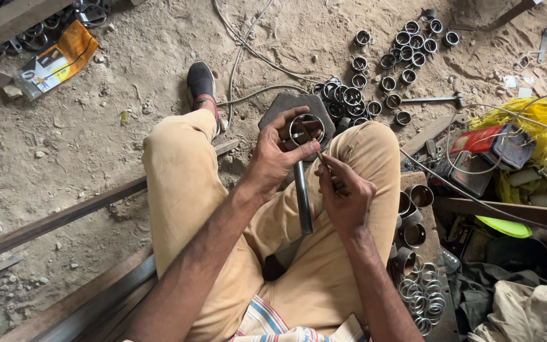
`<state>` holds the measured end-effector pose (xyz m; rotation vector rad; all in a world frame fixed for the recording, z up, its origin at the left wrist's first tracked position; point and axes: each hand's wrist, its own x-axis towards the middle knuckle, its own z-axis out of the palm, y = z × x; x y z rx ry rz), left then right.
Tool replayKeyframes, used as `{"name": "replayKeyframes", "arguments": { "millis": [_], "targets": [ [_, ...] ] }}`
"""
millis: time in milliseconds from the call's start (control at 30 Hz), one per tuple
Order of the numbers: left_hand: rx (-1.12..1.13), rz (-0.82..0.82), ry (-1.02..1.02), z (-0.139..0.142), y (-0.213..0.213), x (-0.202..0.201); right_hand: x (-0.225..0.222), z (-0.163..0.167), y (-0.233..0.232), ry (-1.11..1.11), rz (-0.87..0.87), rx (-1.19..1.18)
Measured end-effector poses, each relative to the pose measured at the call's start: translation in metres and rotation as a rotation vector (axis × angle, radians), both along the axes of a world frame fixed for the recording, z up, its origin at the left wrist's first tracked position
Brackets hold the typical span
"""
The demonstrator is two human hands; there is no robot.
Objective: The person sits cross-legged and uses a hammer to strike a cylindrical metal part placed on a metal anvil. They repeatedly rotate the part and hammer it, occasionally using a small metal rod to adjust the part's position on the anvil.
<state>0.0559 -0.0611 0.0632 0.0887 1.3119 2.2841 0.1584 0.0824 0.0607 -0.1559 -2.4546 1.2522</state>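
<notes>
Sandy dirt floor (128, 69) strewn with pebbles, grey cables (242, 57) snaked across it, long steel bars (45, 225) lay at the left (dusty, rust-toned), flat daylight, yellow carton (58, 60) near a wooden plank (4, 22).

Hands working a metal ring over the lap

The left hand (273, 155) is gripping a metal ring (307, 128); the right hand (344, 196) is poking a thin stick (311, 144) toward eleven o'clock.

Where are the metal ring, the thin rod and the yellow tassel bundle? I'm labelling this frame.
metal ring (307, 128): head view, on its upper rim, held in the left hand.
thin rod (320, 154): head view, on its shaft above the right hand.
yellow tassel bundle (542, 120): head view, on its middle.
</notes>
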Motion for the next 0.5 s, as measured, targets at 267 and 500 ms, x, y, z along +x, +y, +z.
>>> {"name": "replayKeyframes", "arguments": {
  "millis": [267,500],
  "targets": [
    [0.001,-0.002,0.01,-0.003,0.0029,-0.0011,-0.0004,0.0008,0.0025,0.001,-0.001,-0.034],
    [0.016,-0.011,0.005,-0.0035,0.0071,-0.0025,-0.0028,0.0033,0.0039,0.003,-0.021,-0.047]
  ]
}}
